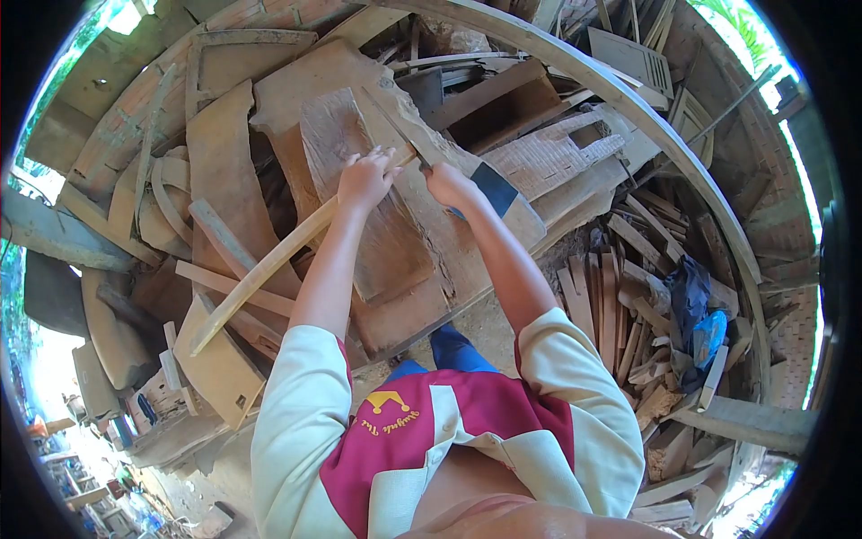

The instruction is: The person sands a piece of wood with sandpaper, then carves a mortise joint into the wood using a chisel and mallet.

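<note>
My left hand point(366, 180) is closed around a long, narrow wooden strip point(269, 262), near its far end. The strip slants down to the left, across the top of a thick wooden block point(391, 256). In my right hand point(449, 190) is the handle of a handsaw point(392, 124). Its thin blade points away and to the left, crossing at the strip's far end; its teeth are too small to make out. Beside my right wrist lies a dark, flat square piece point(496, 189). All this is on a worn wooden slab point(485, 256).
A long curved wooden beam point(628, 99) arches over the right side. Stacked offcuts point(602, 305) and a blue plastic bag point(709, 337) lie at the right. Boards point(224, 180) crowd the left. An open wooden box point(503, 103) sits behind the slab.
</note>
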The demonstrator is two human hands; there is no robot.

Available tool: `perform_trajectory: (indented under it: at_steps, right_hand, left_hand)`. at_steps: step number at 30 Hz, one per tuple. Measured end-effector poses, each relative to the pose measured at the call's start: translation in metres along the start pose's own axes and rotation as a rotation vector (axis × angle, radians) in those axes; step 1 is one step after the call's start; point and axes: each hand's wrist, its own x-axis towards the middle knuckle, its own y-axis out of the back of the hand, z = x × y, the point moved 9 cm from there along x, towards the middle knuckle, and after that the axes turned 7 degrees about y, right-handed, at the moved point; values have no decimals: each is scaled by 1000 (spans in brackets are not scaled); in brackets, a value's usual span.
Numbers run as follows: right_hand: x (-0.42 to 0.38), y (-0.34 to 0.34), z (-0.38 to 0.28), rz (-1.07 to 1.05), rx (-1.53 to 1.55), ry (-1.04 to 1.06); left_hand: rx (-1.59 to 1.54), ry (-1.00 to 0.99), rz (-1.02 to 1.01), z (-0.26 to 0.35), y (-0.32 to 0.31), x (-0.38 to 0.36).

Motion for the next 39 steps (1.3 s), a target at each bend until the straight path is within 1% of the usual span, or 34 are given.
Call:
perform_trajectory:
  at_steps: [2, 4, 7, 10, 14, 16, 17, 19, 23, 28, 31, 34, 38, 39]
  right_hand:
    - [5, -2, -2, 15, -9, 17]
    - [-4, 4, -4, 142, 19, 55]
    - [-24, 0, 4, 93, 34, 53]
    - [-61, -2, 18, 74, 7, 33]
    - [-113, -13, 50, 97, 1, 96]
    - [-144, -11, 58, 44, -18, 24]
    - [-150, -4, 56, 44, -19, 26]
    - [-162, -3, 58, 0, -11, -44]
    - [-135, 9, 51, 4, -46, -17]
    - [-53, 4, 20, 23, -27, 20]
    - [-18, 2, 12, -9, -12, 13]
    - [-4, 5, 1, 23, -54, 47]
    - [-3, 6, -2, 19, -56, 16]
    - [2, 6, -2, 3, -63, 39]
  left_hand:
    - [7, 21, -2, -1, -1, 1]
    - [8, 47, 0, -4, -3, 2]
    - [3, 32, 19, -4, -3, 0]
    - [13, 11, 18, -1, -1, 0]
    - [-18, 52, -1, 1, 3, -1]
    - [-28, 67, -16, -3, -1, 0]
    - [-26, 42, -10, -4, -4, 0]
    - [-19, 11, -15, -3, -5, -1]
    - [-25, 5, -8, -3, -5, 1]
    - [9, 15, 24, -6, -3, 3]
    - [14, 81, 34, -12, -4, 6]
    - [11, 80, 25, -14, -7, 5]
    - [17, 57, 27, -13, -7, 6]
    - [13, 55, 21, -13, -8, 6]
